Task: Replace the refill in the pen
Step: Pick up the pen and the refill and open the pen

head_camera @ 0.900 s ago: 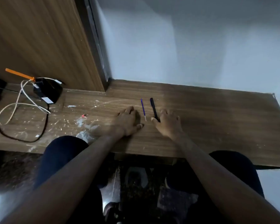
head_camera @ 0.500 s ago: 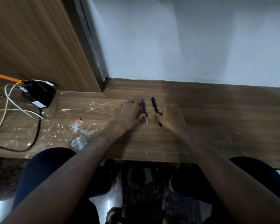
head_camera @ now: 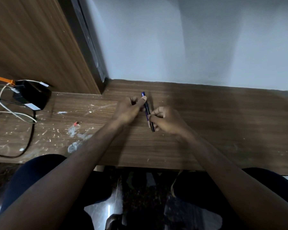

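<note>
Between the two hands, just above the desk (head_camera: 206, 130), a slim blue-and-black pen (head_camera: 147, 112) is held, its far end pinched between thumb and fingers of the left hand (head_camera: 128, 112) and its near end pinched by the fingertips of the right hand (head_camera: 166, 121). Whether the blue refill and the dark barrel are both in this one bundle, or lie one behind the other, cannot be told, as the picture is blurred at that spot; a faint dark streak just beyond the right hand may be a shadow or a second piece. The step in hand is judged to be the opening one: the pen has been taken up at both ends so that it can be taken apart. For the next move, a firm hold by one hand and a twist or pull by the other along the pen's length would be called for, with the small parts kept over the desk so that nothing rolls off its near edge. Well off beyond the left hand, a black adapter (head_camera: 32, 95) with a white cable (head_camera: 0, 112) is seen, apart from the work.
</note>
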A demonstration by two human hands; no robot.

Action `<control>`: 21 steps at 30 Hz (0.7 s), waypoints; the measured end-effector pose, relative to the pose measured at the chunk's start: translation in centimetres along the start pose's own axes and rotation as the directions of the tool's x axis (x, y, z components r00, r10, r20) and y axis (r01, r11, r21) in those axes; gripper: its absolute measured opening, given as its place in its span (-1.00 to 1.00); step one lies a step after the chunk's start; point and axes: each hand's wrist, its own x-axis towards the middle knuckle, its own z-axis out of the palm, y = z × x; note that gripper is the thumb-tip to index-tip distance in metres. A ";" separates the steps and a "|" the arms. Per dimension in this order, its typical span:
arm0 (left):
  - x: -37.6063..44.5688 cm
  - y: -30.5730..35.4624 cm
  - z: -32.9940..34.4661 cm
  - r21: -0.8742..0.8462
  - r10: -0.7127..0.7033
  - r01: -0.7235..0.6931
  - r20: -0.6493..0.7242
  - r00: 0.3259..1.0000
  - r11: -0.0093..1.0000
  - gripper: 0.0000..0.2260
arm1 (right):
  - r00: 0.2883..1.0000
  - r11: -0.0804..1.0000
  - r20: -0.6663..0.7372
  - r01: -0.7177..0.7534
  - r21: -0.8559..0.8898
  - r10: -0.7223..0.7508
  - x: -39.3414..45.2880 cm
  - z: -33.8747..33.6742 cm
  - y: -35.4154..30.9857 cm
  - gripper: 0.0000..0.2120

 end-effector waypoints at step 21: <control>-0.2 -1.0 2.5 -0.300 -0.108 0.085 -0.059 0.992 0.950 -0.78 | 0.996 0.996 -0.081 0.038 -0.076 -0.044 -1.9 -0.8 -1.1 -0.76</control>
